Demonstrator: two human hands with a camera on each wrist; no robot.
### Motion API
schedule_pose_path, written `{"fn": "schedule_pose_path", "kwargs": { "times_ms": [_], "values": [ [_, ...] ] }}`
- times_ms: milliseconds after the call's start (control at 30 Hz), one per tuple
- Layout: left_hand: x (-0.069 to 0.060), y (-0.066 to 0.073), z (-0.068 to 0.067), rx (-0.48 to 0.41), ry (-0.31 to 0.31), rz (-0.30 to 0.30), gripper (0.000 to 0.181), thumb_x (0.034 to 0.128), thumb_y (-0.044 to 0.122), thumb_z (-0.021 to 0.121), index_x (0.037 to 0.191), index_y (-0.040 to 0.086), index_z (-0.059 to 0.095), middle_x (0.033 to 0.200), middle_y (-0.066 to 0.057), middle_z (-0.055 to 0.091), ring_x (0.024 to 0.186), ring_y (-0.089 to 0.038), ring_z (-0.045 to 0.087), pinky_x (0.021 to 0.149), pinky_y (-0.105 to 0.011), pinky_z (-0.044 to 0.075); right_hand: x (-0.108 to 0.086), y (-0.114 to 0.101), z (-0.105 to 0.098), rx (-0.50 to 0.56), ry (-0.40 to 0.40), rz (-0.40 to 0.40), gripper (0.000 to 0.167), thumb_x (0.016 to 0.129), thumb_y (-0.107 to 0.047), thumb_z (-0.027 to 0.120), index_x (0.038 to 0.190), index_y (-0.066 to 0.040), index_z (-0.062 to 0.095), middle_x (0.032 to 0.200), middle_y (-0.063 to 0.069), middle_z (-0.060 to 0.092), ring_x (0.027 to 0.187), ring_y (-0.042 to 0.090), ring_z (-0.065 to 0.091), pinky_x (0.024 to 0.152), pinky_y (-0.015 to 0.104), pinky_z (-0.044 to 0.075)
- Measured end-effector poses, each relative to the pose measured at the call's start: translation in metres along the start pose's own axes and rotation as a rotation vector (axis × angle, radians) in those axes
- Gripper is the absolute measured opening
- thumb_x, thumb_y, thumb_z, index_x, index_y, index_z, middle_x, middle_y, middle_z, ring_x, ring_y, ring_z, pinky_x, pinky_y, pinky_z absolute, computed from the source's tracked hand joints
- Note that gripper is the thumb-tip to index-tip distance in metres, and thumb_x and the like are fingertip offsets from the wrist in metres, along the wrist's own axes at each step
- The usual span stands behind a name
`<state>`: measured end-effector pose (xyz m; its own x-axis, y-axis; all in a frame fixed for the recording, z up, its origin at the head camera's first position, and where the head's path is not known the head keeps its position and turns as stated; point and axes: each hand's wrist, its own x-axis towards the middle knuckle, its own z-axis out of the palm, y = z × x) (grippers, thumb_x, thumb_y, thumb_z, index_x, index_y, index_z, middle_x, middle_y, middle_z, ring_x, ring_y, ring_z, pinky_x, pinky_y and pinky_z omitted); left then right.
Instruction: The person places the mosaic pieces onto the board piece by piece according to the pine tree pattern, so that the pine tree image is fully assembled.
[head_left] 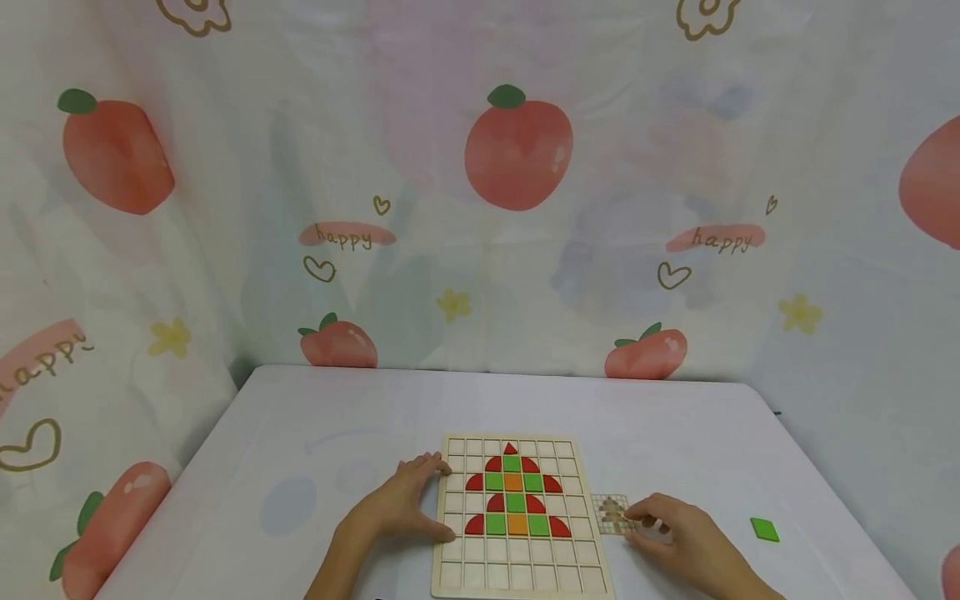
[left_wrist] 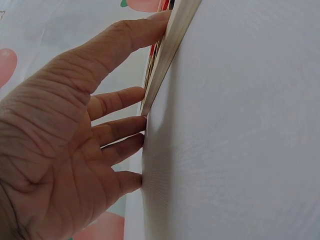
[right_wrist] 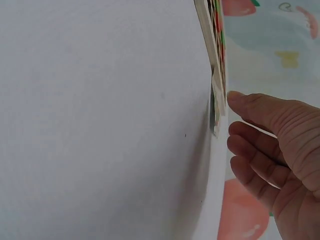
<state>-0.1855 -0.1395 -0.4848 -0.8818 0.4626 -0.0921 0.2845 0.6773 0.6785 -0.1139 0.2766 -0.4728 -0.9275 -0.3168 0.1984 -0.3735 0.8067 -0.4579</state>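
Note:
A wooden grid board (head_left: pixel 587 579) lies on the table, with red, green and orange pieces set in it in a tree shape, a red triangle (head_left: pixel 510 449) at its top. At the board's left edge, my left hand (head_left: pixel 397 504) rests with its fingers spread. In the left wrist view its thumb touches the board's side (left_wrist: pixel 172 52). To the right of the board lies a small pattern card (head_left: pixel 609 510) printed with a similar tree. My right hand (head_left: pixel 686 533) is at that card's right edge, thumb and index finger apart; whether it touches the card is unclear.
A loose green square tile (head_left: pixel 765 529) lies on the table to the right of my right hand. The white table (head_left: pixel 315 408) ends at the back against a curtain (head_left: pixel 420 283) printed with fruit, and more printed cloth hangs at both sides.

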Motion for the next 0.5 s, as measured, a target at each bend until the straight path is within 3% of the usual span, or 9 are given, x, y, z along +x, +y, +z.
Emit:
{"fn": "schedule_pose_path", "kwargs": {
  "times_ms": [267,500],
  "values": [
    [-0.001,0.002,-0.002,-0.003,0.001,0.005,0.080,0.0669,0.038,0.096,0.132,0.015,0.056,0.158,-0.023,0.041,0.150,-0.045,0.030,0.123,-0.066,0.019,-0.013,0.018,-0.012,-0.012,0.081,0.025,0.021,0.083,-0.019,0.085,0.101,-0.019,0.073,0.095,-0.011,0.070,0.077,-0.003,0.056,0.063,0.024,0.052],
    [0.000,0.001,-0.001,-0.009,-0.005,-0.008,0.081,0.0674,0.037,0.096,0.134,0.015,0.056,0.158,-0.022,0.041,0.151,-0.043,0.030,0.123,-0.066,0.018,-0.020,0.029,-0.029,-0.028,0.013,0.257,0.026,0.086,-0.029,0.083,0.107,-0.017,0.073,0.101,-0.009,0.071,0.083,0.000,0.059,0.068,0.024,0.054]
  ]
}}
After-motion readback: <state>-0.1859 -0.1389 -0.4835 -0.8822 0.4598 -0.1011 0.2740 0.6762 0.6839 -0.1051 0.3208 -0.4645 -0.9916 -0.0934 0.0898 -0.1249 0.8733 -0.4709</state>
